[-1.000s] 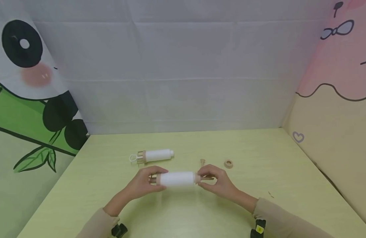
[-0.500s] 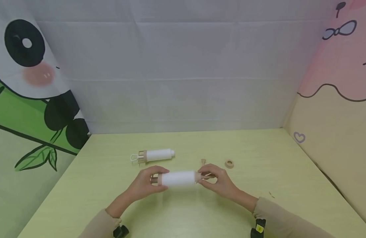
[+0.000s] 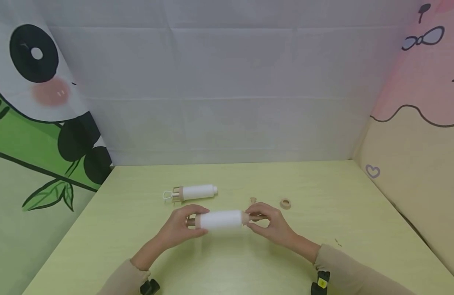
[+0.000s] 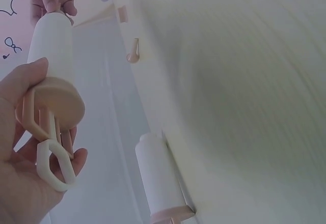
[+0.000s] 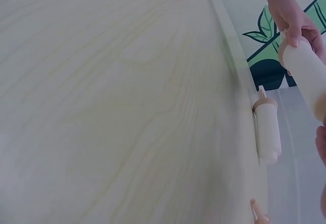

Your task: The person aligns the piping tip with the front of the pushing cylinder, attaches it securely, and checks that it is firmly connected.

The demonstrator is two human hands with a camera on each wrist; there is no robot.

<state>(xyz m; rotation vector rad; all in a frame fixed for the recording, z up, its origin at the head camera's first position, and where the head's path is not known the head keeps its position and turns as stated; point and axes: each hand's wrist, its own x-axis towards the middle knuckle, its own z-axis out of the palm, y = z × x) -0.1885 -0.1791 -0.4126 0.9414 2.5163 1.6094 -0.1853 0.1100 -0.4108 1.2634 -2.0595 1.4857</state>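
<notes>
Both hands hold a large white syringe [image 3: 221,220] level above the table, with beige fittings at its two ends. My left hand [image 3: 182,225] grips the collar end, thumb and fingers around it. In the left wrist view, a white pull ring [image 4: 55,165] and beige finger loops [image 4: 31,114] stick out by that palm. My right hand [image 3: 267,221] pinches the slim beige nozzle [image 3: 245,218] at the other end, its fingers partly covering the tip. Most of the right hand is out of the right wrist view.
Behind the hands lies a second white syringe [image 3: 198,191] with a similar collar and ring. A loose beige nozzle [image 3: 253,200] and a beige ring [image 3: 285,203] lie to the right. Nearer the right sleeve is a small brown sliver [image 3: 338,242]. Printed cloth walls enclose the table [image 3: 227,266].
The held syringe has risen very slightly. The right fingers have shifted a little around the nozzle, while the left hand keeps its grip. The loose items have not been moved.
</notes>
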